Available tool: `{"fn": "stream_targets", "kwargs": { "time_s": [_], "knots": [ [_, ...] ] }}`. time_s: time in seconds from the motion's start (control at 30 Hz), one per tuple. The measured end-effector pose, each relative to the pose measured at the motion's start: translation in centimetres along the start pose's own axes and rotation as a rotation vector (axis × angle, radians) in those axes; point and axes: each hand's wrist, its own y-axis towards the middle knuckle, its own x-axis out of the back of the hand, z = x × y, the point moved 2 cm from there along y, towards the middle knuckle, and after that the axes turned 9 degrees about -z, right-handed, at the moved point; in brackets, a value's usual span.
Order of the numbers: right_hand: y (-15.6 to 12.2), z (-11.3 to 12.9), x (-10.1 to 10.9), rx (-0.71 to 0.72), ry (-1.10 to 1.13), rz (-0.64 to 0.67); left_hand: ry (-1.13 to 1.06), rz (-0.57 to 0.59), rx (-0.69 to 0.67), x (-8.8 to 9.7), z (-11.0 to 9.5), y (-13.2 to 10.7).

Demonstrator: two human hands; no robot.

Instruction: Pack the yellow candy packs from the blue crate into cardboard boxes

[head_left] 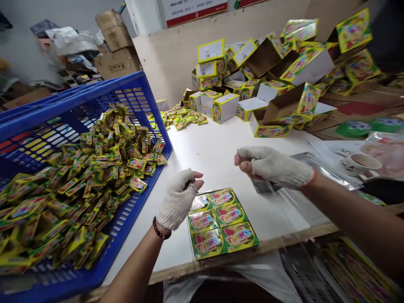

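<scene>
My left hand (179, 200), in a white fingerless-tip glove with a beaded bracelet at the wrist, hovers by the upper left corner of a block of flat candy boxes (230, 214). Its thumb and forefinger point right, slightly apart, with nothing visible between them. The yellow-green boxes lie flat in two columns and three rows under what looks like shiny clear film, near the table's front edge. Above and to the right of them, my right hand (274, 166), gloved too, is raised with its fingertips pressed together. Whatever may be in that pinch is too small to make out.
A blue crate (164, 145) full of small yellow-green packets (104, 168) leans at the left. Open display cartons (225, 107) pile up along the back of the white table (202, 147). At the right are clear plastic trays (303, 206) and a cup (360, 164).
</scene>
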Motion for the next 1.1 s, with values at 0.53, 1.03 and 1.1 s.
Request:
{"fn": "stream_targets", "kwargs": {
  "time_s": [0.53,1.03,1.1],
  "knots": [
    [0.8,-14.5,-8.6,-0.249,-0.088,0.067,0.551,-0.026,0.165,-3.4,12.8,-4.5],
    [-12.6,-17.7,-7.9,-0.298,0.125,0.028,0.789,0.442,-0.436,-12.6,5.1,-5.1],
    [-13.2,-17.6,-8.0,-0.353,0.183,0.098,0.786,0.438,-0.42,-12.6,5.1,-5.1]
  ]
}}
